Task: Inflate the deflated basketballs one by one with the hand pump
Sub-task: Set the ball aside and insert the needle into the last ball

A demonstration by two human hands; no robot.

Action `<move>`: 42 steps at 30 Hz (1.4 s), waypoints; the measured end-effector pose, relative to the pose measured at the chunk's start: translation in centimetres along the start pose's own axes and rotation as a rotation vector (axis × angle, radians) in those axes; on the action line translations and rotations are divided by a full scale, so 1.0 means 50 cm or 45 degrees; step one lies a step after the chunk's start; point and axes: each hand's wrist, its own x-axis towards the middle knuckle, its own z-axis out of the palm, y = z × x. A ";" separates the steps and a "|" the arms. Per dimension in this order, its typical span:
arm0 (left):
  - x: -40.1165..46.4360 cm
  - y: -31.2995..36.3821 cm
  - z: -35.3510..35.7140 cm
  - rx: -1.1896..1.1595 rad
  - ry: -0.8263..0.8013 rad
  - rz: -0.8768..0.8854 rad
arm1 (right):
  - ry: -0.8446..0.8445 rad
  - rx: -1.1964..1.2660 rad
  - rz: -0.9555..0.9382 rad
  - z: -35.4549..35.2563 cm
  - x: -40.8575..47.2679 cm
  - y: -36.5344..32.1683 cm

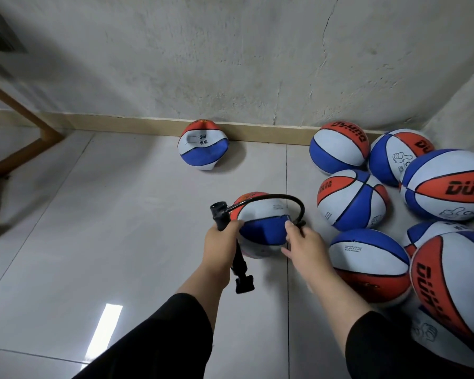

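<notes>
- Left hand (221, 243) gripping black hand pump (231, 243) barrel.
- Right hand (303, 246) pinching hose (282, 199) end at deflated basketball (262, 227), between both hands, on floor (107, 214).
- Inflated balls (352, 199) right of right hand.

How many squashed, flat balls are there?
2. One flat ball leans by the wall; the other flat ball is between the hands. More may hide behind the round ones.

Red, white and blue basketballs (352, 199); black pump (230, 242).
</notes>
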 end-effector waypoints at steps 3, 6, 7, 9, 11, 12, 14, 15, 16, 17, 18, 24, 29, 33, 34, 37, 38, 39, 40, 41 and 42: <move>0.019 0.047 0.019 -0.055 -0.047 0.034 | 0.043 -0.011 -0.081 -0.006 0.030 -0.031; 0.041 0.063 0.024 -0.125 -0.047 -0.026 | 0.058 -0.061 -0.134 -0.019 0.054 -0.043; 0.045 0.062 0.024 -0.138 -0.053 -0.037 | 0.059 -0.079 -0.128 -0.023 0.057 -0.043; 0.049 0.053 0.022 -0.123 -0.060 -0.040 | 0.068 -0.042 -0.100 -0.033 0.059 -0.044; 0.050 0.043 0.017 -0.115 -0.062 -0.056 | 0.123 0.002 -0.097 -0.043 0.060 -0.048; 0.049 0.038 0.014 -0.111 -0.055 -0.061 | 0.153 0.008 -0.087 -0.049 0.062 -0.051; 0.046 0.032 0.010 -0.096 -0.047 -0.053 | 0.175 -0.045 -0.066 -0.057 0.066 -0.055; 0.045 0.033 0.009 -0.098 -0.049 -0.032 | 0.164 -0.093 -0.047 -0.060 0.067 -0.059; 0.042 0.036 0.009 -0.109 -0.053 -0.004 | 0.145 -0.144 -0.018 -0.061 0.067 -0.061; 0.039 0.040 0.010 -0.121 -0.057 0.025 | 0.136 -0.180 0.006 -0.060 0.066 -0.061; 0.035 0.046 0.011 -0.123 -0.065 0.053 | 0.133 -0.185 0.012 -0.059 0.066 -0.060; 0.007 0.082 0.003 -0.029 -0.136 0.178 | 0.025 0.209 -0.042 -0.067 0.056 -0.084; -0.016 0.076 -0.044 0.081 -0.130 0.212 | -0.057 0.631 -0.093 -0.085 0.015 -0.151; -0.040 0.059 -0.068 0.067 -0.173 0.191 | -0.059 0.864 -0.110 -0.081 -0.004 -0.194; -0.042 0.053 -0.072 0.039 -0.206 0.175 | -0.086 0.929 -0.108 -0.076 -0.009 -0.204; -0.053 0.036 -0.089 -0.089 -0.331 0.076 | -0.145 1.004 -0.195 -0.055 -0.034 -0.247; -0.055 0.032 -0.099 -0.155 -0.351 0.008 | -0.152 0.949 -0.239 -0.049 -0.042 -0.261; -0.055 0.031 -0.110 -0.232 -0.379 -0.068 | -0.169 0.878 -0.276 -0.043 -0.051 -0.273; -0.054 0.032 -0.123 -0.296 -0.411 -0.143 | -0.186 0.804 -0.308 -0.038 -0.058 -0.283; -0.052 0.038 -0.136 -0.315 -0.431 -0.189 | -0.208 0.744 -0.335 -0.033 -0.065 -0.292; -0.046 0.045 -0.149 -0.273 -0.432 -0.207 | -0.226 0.693 -0.347 -0.029 -0.068 -0.298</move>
